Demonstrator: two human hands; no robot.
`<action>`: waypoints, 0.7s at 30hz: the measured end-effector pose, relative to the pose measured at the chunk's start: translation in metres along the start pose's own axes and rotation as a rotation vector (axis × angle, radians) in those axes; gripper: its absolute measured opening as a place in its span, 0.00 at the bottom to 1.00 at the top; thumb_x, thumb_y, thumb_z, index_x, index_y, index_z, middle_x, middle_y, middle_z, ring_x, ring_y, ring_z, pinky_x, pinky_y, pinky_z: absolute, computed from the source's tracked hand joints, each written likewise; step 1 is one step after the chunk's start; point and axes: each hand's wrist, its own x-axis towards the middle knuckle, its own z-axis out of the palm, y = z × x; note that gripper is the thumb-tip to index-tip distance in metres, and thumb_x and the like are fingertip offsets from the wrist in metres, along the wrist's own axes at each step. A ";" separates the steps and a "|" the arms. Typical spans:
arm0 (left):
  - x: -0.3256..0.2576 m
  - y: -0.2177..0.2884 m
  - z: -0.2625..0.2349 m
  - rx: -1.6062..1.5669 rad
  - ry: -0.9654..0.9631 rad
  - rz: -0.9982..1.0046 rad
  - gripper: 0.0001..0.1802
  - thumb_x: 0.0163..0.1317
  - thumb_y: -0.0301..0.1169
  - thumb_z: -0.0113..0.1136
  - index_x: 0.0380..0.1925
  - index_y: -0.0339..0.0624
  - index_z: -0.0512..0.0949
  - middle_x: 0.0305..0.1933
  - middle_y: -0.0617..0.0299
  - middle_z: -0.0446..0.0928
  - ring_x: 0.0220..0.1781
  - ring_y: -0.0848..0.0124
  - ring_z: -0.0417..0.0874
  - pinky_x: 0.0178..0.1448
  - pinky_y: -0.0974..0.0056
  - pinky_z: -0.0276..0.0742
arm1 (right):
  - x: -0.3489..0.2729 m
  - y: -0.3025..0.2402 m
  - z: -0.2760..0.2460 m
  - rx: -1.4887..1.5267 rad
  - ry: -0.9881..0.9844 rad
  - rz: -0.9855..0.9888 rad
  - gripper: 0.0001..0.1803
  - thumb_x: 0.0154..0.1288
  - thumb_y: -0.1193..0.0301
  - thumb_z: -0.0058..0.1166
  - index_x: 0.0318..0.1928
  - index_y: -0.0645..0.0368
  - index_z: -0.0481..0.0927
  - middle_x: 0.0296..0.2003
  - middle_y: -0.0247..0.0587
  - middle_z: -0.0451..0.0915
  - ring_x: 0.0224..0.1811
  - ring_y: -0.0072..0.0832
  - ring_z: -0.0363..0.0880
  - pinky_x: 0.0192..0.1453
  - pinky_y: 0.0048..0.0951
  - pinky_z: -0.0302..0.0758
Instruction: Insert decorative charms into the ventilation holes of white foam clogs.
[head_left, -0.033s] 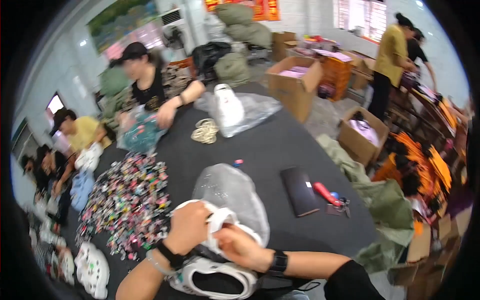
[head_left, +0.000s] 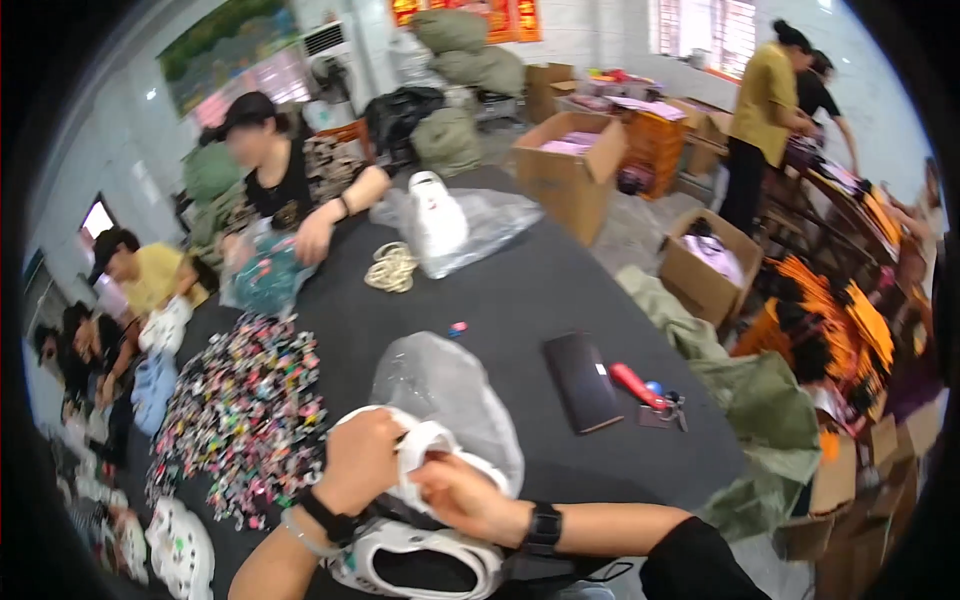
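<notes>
My left hand (head_left: 362, 455) is closed around one side of a white clog (head_left: 418, 442), which is tilted up in front of me. My right hand (head_left: 465, 497) has its fingers curled at the clog's strap and opening; whether a small piece is pinched there is hidden. Below my wrists rests a second white clog (head_left: 368, 572), its dark opening facing up. A clear plastic bag (head_left: 440, 375) lies just beyond the held clog. To the left spreads a heap of small colourful shoe charms (head_left: 245, 415).
On the dark table (head_left: 500, 290) lie a black notebook (head_left: 582, 382), a red tool-like object (head_left: 637, 385) beside keys (head_left: 677, 410), a cord bundle (head_left: 391, 267) and another white clog (head_left: 438, 222) on plastic. Across sits a co-worker (head_left: 275, 175) handling a bag of teal items (head_left: 268, 272).
The whole scene sits slightly further left in the view. Both hands stay on the clog, with little visible movement.
</notes>
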 end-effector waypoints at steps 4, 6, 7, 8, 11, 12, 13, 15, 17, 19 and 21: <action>-0.003 -0.009 0.003 0.146 -0.053 0.013 0.15 0.45 0.43 0.66 0.30 0.48 0.85 0.30 0.57 0.82 0.34 0.56 0.83 0.36 0.57 0.78 | -0.007 -0.005 0.018 0.001 -0.033 -0.016 0.13 0.56 0.78 0.53 0.43 0.57 0.72 0.34 0.26 0.70 0.32 0.15 0.62 0.37 0.20 0.61; 0.000 -0.010 0.009 0.142 -0.003 0.070 0.14 0.44 0.43 0.65 0.26 0.46 0.84 0.27 0.55 0.80 0.32 0.55 0.83 0.34 0.56 0.77 | 0.000 -0.001 0.006 0.045 -0.072 -0.038 0.11 0.55 0.78 0.51 0.41 0.57 0.72 0.34 0.26 0.69 0.32 0.16 0.62 0.38 0.22 0.61; 0.003 -0.010 0.011 0.147 -0.012 0.090 0.14 0.44 0.43 0.65 0.24 0.46 0.83 0.26 0.54 0.80 0.30 0.55 0.83 0.32 0.56 0.77 | 0.005 0.002 -0.005 0.079 -0.143 -0.046 0.12 0.55 0.78 0.51 0.42 0.58 0.72 0.37 0.28 0.71 0.36 0.18 0.66 0.43 0.23 0.64; 0.007 -0.007 0.011 0.156 -0.022 0.107 0.14 0.44 0.43 0.65 0.22 0.45 0.83 0.24 0.54 0.79 0.29 0.55 0.83 0.31 0.56 0.76 | 0.011 0.006 -0.016 0.114 -0.219 -0.051 0.13 0.55 0.79 0.52 0.44 0.58 0.73 0.40 0.30 0.74 0.41 0.20 0.70 0.48 0.24 0.67; 0.009 0.004 0.010 0.255 -0.034 0.082 0.15 0.47 0.45 0.64 0.20 0.45 0.83 0.22 0.54 0.79 0.27 0.57 0.82 0.28 0.57 0.75 | 0.023 0.016 -0.027 0.147 -0.196 -0.030 0.11 0.58 0.79 0.53 0.43 0.59 0.74 0.40 0.33 0.76 0.45 0.22 0.74 0.55 0.25 0.71; 0.004 -0.006 0.018 0.236 -0.001 0.092 0.15 0.47 0.45 0.64 0.20 0.45 0.83 0.22 0.54 0.79 0.27 0.57 0.82 0.28 0.58 0.75 | 0.023 0.017 -0.026 0.151 -0.170 -0.015 0.11 0.59 0.79 0.53 0.43 0.59 0.73 0.41 0.33 0.76 0.46 0.22 0.74 0.57 0.25 0.71; -0.003 -0.020 0.021 0.255 -0.008 0.056 0.14 0.47 0.44 0.64 0.21 0.45 0.83 0.22 0.55 0.79 0.27 0.57 0.82 0.29 0.57 0.75 | 0.005 0.007 0.016 0.143 0.026 -0.042 0.03 0.56 0.77 0.49 0.31 0.55 0.72 0.27 0.27 0.71 0.30 0.17 0.66 0.38 0.20 0.63; -0.003 -0.019 0.025 0.160 0.063 0.072 0.14 0.47 0.44 0.64 0.20 0.44 0.83 0.22 0.55 0.79 0.27 0.57 0.82 0.31 0.57 0.75 | 0.005 0.008 0.010 0.153 0.006 -0.050 0.04 0.60 0.75 0.50 0.37 0.57 0.74 0.32 0.29 0.75 0.37 0.16 0.73 0.47 0.20 0.70; -0.002 -0.023 0.032 0.156 0.090 0.101 0.14 0.47 0.44 0.63 0.20 0.44 0.83 0.22 0.55 0.78 0.27 0.57 0.81 0.31 0.57 0.75 | 0.003 0.007 0.008 0.169 0.037 -0.079 0.05 0.61 0.75 0.50 0.38 0.58 0.74 0.33 0.30 0.76 0.39 0.16 0.74 0.49 0.20 0.71; -0.007 -0.023 0.022 0.239 0.084 0.119 0.14 0.46 0.43 0.64 0.18 0.43 0.82 0.21 0.55 0.77 0.27 0.57 0.81 0.30 0.56 0.75 | 0.005 0.011 0.010 0.117 -0.080 -0.084 0.07 0.63 0.74 0.51 0.41 0.59 0.75 0.36 0.32 0.78 0.39 0.17 0.76 0.50 0.19 0.73; -0.001 -0.018 0.029 0.228 0.083 0.184 0.14 0.47 0.41 0.60 0.13 0.44 0.77 0.19 0.55 0.74 0.25 0.57 0.78 0.33 0.55 0.69 | 0.018 0.018 -0.005 0.126 -0.066 -0.121 0.06 0.63 0.74 0.51 0.41 0.59 0.75 0.35 0.32 0.78 0.37 0.18 0.76 0.46 0.19 0.73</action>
